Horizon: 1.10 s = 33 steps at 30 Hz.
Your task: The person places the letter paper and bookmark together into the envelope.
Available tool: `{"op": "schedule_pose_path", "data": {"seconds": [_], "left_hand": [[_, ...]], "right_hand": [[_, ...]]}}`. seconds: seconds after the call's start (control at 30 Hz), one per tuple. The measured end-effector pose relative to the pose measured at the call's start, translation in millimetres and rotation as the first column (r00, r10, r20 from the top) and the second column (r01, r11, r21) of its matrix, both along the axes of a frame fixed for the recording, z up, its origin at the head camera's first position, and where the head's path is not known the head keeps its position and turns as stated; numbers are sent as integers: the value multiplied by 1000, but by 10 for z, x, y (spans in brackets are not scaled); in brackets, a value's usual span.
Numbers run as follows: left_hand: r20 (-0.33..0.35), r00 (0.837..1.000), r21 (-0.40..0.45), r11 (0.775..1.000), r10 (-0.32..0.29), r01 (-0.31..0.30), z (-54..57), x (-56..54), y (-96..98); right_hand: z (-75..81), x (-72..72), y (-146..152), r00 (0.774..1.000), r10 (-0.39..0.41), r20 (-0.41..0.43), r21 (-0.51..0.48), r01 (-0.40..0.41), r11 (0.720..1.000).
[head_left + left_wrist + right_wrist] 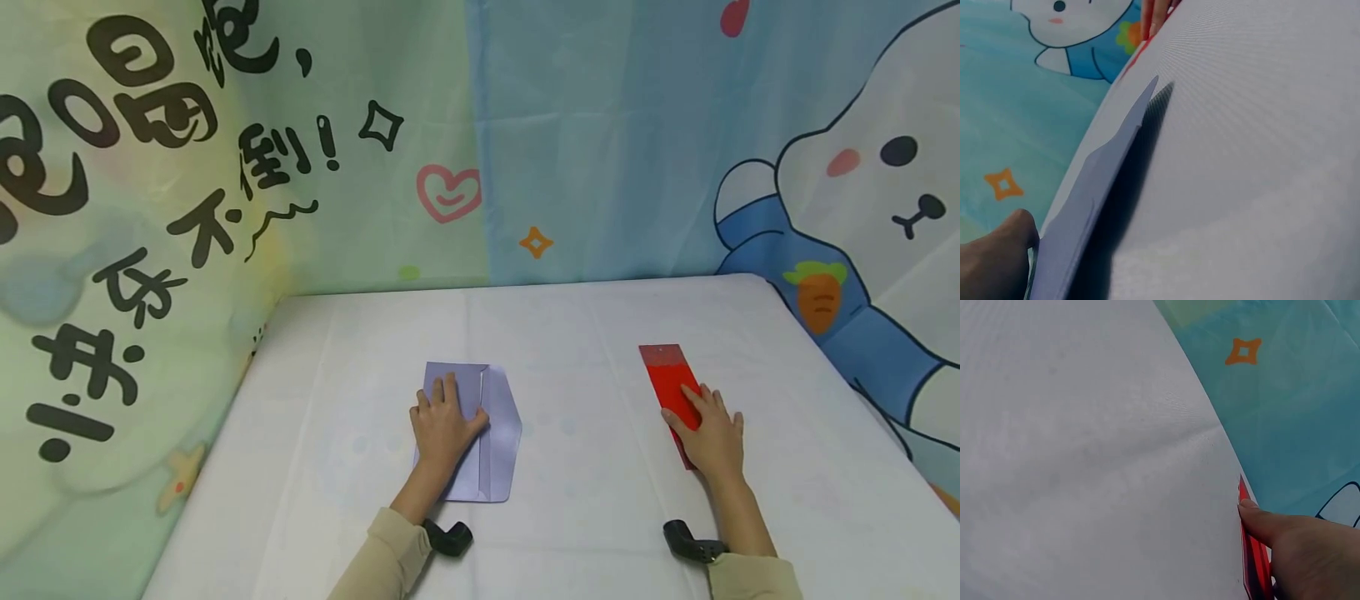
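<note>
A lavender paper envelope (468,475) lies on the white cloth, its long flap (502,437) folded out to the right. My left hand (442,429) rests on it with fingers spread and straight, the thumb reaching over the flap's fold. In the left wrist view, the flap (1100,181) stands a little off the cloth and casts a shadow. Farther right lies a slim red paper packet (666,375), slanted, with a darker band at its top. My right hand (712,437) rests over its lower right side. In the right wrist view, the thumb (1257,519) touches the packet's edge (1257,565).
The white-covered table (585,517) spreads between and around both papers. Printed curtains (600,150) with lettering and a cartoon bear rise behind its far edge and left side. Black wrist devices (450,537) sit below each hand, near the beige sleeves (753,577).
</note>
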<state>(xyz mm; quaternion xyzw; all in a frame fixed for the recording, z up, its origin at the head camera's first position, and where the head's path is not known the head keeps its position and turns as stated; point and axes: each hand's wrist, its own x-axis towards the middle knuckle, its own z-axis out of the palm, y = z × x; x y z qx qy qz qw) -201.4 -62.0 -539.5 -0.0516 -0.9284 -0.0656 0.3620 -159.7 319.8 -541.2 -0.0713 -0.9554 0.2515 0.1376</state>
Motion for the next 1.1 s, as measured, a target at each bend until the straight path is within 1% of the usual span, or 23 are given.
{"op": "schedule_pose_path", "data": {"seconds": [0.1,0.2,0.37,0.47,0.57,0.7,0.8,0.87,0.97,1.03,1.07,1.1], "left_hand": [[-1,1000,-10,1000,-1,1,-9,3,-2],[9,1000,-37,999,3,-2,-17,10,-6],[22,1000,-67,998,4,-2,-28,11,-13],[21,1000,-73,997,2,0,-35,10,-13],[16,1000,-84,996,4,-3,-44,9,-12],[17,1000,-90,996,6,-5,-43,9,-11],[14,1000,-88,996,5,-4,-39,10,-10],[5,1000,-88,996,4,-4,-38,9,-10],[-6,1000,-89,996,4,-4,-34,9,-8],[-12,1000,-89,996,5,-6,-38,7,-8],[-14,1000,-89,996,6,-7,-40,6,-8],[-17,1000,-90,996,7,-9,-43,4,-9]], "right_hand": [[3,-6,-12,1000,-12,-10,-10,12,1000],[6,-7,-24,1000,-23,-19,-22,23,999],[34,-2,-41,999,-38,-13,-54,37,998],[69,-7,-58,999,-52,3,-80,52,995],[113,-12,-86,998,-65,22,-86,67,994],[146,-16,-106,997,-72,-7,-90,71,993],[208,-6,-124,995,-103,-7,-131,102,986],[286,0,-139,991,-133,33,-176,137,975],[425,15,-154,979,-158,126,-251,185,950],[503,21,-156,968,-159,195,-322,216,922],[534,23,-157,959,-162,232,-356,238,904],[554,22,-157,951,-164,262,-399,262,879]]}}
